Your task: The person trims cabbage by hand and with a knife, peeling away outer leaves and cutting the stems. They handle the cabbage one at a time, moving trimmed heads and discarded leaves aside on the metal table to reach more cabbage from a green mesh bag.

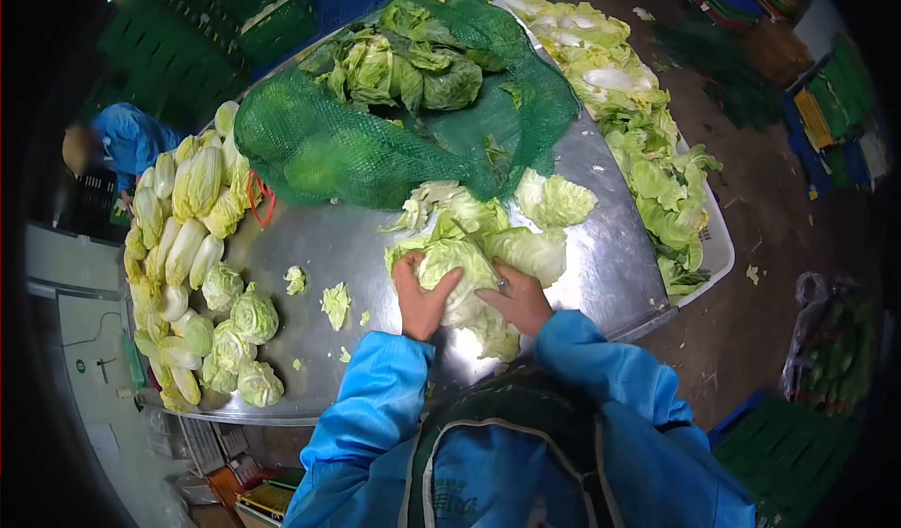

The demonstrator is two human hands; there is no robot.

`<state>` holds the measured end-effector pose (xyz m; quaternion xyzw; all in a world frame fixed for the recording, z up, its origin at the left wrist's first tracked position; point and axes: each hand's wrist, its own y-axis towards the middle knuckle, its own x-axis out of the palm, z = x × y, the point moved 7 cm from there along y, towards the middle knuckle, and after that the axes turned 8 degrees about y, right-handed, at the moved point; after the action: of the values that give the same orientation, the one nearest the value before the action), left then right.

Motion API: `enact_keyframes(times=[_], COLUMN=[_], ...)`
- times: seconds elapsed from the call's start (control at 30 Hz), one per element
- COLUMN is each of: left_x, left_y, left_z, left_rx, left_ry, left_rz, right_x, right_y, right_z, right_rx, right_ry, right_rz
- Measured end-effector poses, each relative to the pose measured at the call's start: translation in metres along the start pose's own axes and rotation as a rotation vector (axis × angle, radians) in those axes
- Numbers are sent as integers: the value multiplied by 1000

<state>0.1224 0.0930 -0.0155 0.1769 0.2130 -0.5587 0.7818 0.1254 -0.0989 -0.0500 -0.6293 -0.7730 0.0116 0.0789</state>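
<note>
A pale green cabbage (454,270) is between my two hands on the steel table (310,378). Its left side is gripped by my left hand (421,299), thumb lying across the top. On the other side, my right hand (517,301) curls its fingers against the cabbage, with a ring on one finger. Loose outer leaves (530,251) spread behind and under it, and another large leaf (554,199) lies farther back. Beyond these, a green mesh bag (338,153) lies open, with leafy cabbages (408,70) showing in its mouth.
Trimmed cabbages (253,318) and long napa cabbages (185,251) are heaped along the table's left edge. At the right, a white bin (719,246) overflows with discarded leaves (648,153). A person in blue (133,138) bends at the far left. Green crates (798,462) stand on the floor.
</note>
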Motion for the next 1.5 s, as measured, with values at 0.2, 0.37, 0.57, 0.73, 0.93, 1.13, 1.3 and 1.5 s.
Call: enact_keyframes(times=[0.2,0.37,0.57,0.73,0.93,1.13,1.3,1.5], left_x=[-5,-5,-1,-10,-39,-31,-32,-17], left_y=[-16,-25,-29,-50,-70,-56,-38,-52], left_z=[-5,-3,30,29,-23,-21,-29,-71], left_rx=[-36,-14,113,278,-178,27,-117,-450], left_ry=[-185,-122,95,236,-564,-102,-445,-1047], left_rz=[-13,-2,-36,-106,-181,-73,-215,-190], right_x=[-43,-43,38,9,-42,27,8,-73], right_y=[3,47,88,106,108,6,7,64], right_z=[45,-33,-59,-8,-12,-70,-29,-20], right_rx=[172,-136,-88,132,169,-86,224,-39], right_ry=[-285,-430,-618,-894,-810,-378,-108,-311], right_rz=[224,110,-296,-253,-166,-316,-191,79])
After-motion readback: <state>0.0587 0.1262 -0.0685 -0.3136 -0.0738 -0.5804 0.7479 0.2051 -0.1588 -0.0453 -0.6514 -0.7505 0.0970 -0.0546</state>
